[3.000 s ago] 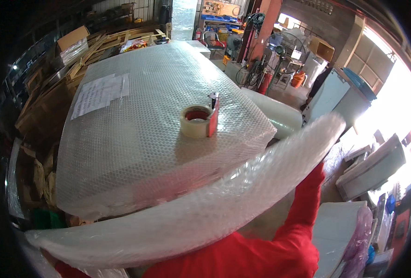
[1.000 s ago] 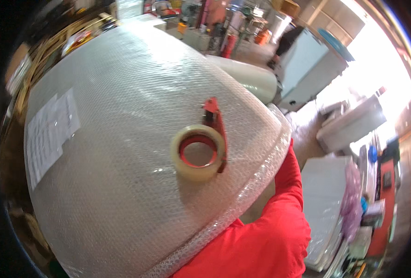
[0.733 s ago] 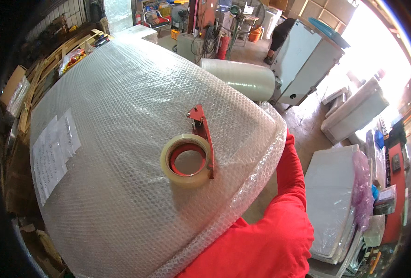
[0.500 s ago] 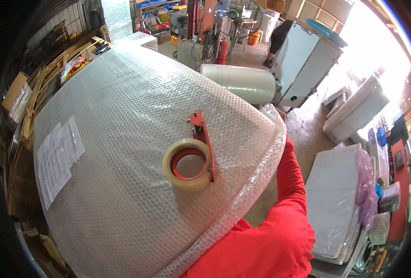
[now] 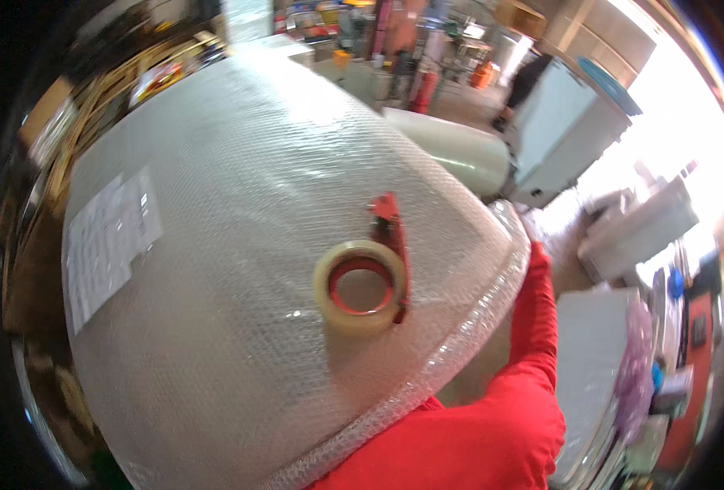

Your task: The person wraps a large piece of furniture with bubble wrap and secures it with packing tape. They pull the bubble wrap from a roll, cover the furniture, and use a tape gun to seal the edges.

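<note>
A large, broad item wrapped in bubble wrap fills the middle of the view. On top of it lies a red tape dispenser carrying a wide roll of clear tape; neither hand touches it. My right arm, in a red sleeve, reaches forward along the right side of the wrapped item. My right hand is almost wholly hidden past the wrap's thick folded edge at the far right corner, so its fingers do not show. My left hand is out of sight. White printed sheets lie at the left under the wrap.
A big roll of bubble wrap lies beyond the far edge. Behind it stands a pale cabinet, with a person's dark-clothed leg beside it. Flat wrapped panels are stacked at right. Wooden slats line the left.
The view has shifted and blurred, so the wrapped item and tape dispenser appear farther right. The dispenser stays at the same place on the wrap. My right arm still reaches along the edge.
</note>
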